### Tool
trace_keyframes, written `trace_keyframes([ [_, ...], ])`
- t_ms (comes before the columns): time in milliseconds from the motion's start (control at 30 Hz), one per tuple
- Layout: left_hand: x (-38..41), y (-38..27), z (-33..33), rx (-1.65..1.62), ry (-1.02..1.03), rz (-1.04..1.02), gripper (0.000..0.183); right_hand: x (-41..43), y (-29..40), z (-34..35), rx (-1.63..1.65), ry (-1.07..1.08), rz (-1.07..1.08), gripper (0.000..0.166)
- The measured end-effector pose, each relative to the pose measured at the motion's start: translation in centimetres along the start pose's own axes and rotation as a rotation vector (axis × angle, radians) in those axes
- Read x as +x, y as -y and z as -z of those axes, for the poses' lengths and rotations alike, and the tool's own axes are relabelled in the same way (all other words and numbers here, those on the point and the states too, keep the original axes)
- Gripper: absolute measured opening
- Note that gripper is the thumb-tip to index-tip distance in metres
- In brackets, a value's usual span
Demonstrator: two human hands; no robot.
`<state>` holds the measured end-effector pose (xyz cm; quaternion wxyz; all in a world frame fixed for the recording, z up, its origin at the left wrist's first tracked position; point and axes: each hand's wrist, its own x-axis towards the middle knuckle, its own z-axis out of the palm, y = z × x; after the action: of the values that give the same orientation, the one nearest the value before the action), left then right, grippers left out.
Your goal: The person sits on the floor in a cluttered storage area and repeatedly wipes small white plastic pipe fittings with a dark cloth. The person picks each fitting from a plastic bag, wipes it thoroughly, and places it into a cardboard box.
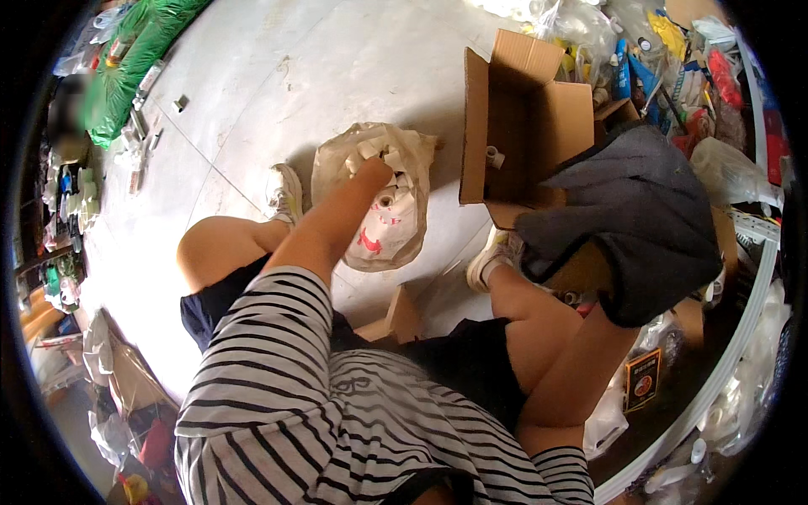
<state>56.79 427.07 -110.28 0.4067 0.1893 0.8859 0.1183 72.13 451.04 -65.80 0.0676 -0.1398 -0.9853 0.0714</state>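
Note:
My left hand [377, 173] reaches down into a pale plastic sack [410, 246] with red print, which stands on the floor between my feet. White plastic pipe fittings [386, 200] fill its mouth. My fingertips are buried among them, so what they grip cannot be made out. My right hand is out of sight: the forearm runs up behind a dark grey cloth [631, 183] on the right. Beside that cloth an open cardboard box [475, 132] shows its dark inside, where a single white pipe fitting [495, 158] is visible.
Clear bags and mixed packaging [669, 69] are heaped at the back right. A green plastic bag [145, 57] lies at the far left, with small loose pieces [180, 103] near it. A white rail [726, 366] curves along the right. Cardboard [404, 315] lies between my legs.

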Motion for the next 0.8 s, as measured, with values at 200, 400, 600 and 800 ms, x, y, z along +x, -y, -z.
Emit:
trace_keyframes([
  [200,-0.5,-3.4,1.6,-0.664,-0.116,0.511,0.02,0.0,1.0,-0.9,0.045,0.065,0.042,0.036],
  [400,-3.8,-4.6,2.7,-0.797,-0.231,0.523,0.024,0.1,2.1,-0.9,0.041,0.088,0.088,0.037],
  [600,-18.4,-7.5,10.9,-0.977,-0.279,0.278,0.03,1.9,7.3,4.4,-0.39,0.363,-0.013,0.039],
  [800,-31.0,-9.6,19.0,-1.319,-0.343,-0.194,0.018,2.9,11.6,7.1,-0.712,0.42,0.482,0.025],
])
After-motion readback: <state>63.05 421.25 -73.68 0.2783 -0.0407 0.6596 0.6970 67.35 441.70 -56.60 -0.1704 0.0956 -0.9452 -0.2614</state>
